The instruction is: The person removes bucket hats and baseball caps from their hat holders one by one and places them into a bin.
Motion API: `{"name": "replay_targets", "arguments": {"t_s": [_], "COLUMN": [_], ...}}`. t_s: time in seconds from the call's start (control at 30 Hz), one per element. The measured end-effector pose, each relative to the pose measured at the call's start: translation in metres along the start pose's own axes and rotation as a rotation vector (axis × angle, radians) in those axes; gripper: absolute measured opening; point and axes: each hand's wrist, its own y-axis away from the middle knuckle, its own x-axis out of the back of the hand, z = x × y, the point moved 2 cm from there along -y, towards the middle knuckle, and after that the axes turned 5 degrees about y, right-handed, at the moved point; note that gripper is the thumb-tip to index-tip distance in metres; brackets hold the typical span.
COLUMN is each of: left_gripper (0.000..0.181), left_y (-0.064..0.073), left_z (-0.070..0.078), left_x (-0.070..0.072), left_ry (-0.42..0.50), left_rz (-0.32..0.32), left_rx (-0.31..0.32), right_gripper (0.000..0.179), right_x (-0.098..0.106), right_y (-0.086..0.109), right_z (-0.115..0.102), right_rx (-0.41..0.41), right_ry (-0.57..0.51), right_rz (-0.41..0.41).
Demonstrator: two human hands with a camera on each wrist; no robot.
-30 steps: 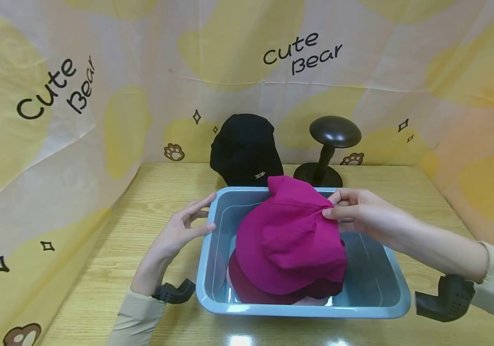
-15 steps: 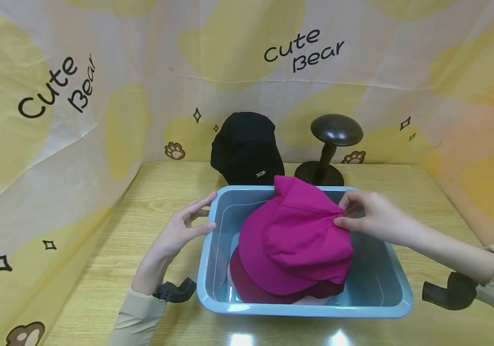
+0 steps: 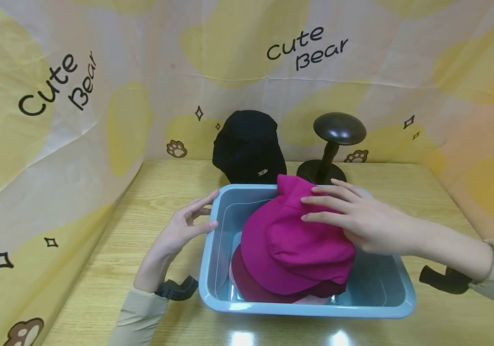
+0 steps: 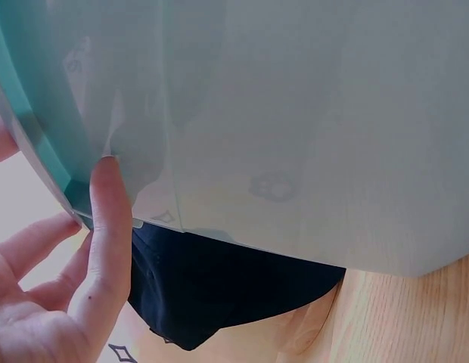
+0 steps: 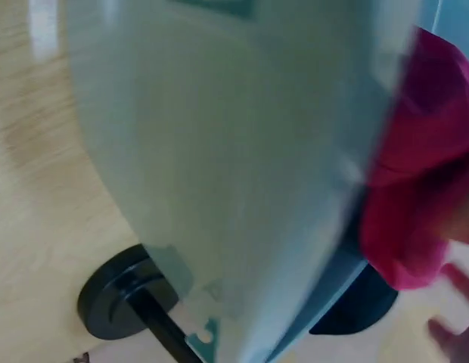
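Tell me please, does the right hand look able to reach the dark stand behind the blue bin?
Probably yes: the right hand appears to grip nothing, and the dark stand rises behind the blue bin, its top uncovered.

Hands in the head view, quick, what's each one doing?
Left hand: open, touching the blue bin's rim.
Right hand: open, holding nothing, over the pink cap.

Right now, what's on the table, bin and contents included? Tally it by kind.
Caps: 3 (magenta cap, dark red cap, black cap)
Mostly hidden pale pink item: 1
Blue bin: 1
Dark stand: 1
Total: 6
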Motion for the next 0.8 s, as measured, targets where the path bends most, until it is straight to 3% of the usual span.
{"name": "replay_targets", "arguments": {"t_s": [0.07,0.17,0.4,0.8], "left_gripper": [0.065,0.065,0.065,0.065], "left_y": [0.000,0.000,0.000,0.000], "left_z": [0.000,0.001,0.001,0.001], "left_x": [0.000,0.000,0.000,0.000], "left_ry": [-0.003,-0.005,0.000,0.000], "left_rz": [0.003,0.006,0.004,0.008], "left_rx": [0.003,0.010,0.023,0.019], "right_gripper": [0.053,0.044,0.078,0.090], "right_x": [0.001,0.002,-0.001,-0.016], "right_y": [-0.002,-0.005,-0.009,-0.009], "right_z": [-0.003,-0.007,-0.011,-0.012], "right_rx": [0.038,0.033,-0.079,-0.025], "right_ry": [-0.023,-0.062,-0.098,-0.081], "right_rz": [0.001,-0.022,-0.197,-0.321]}}
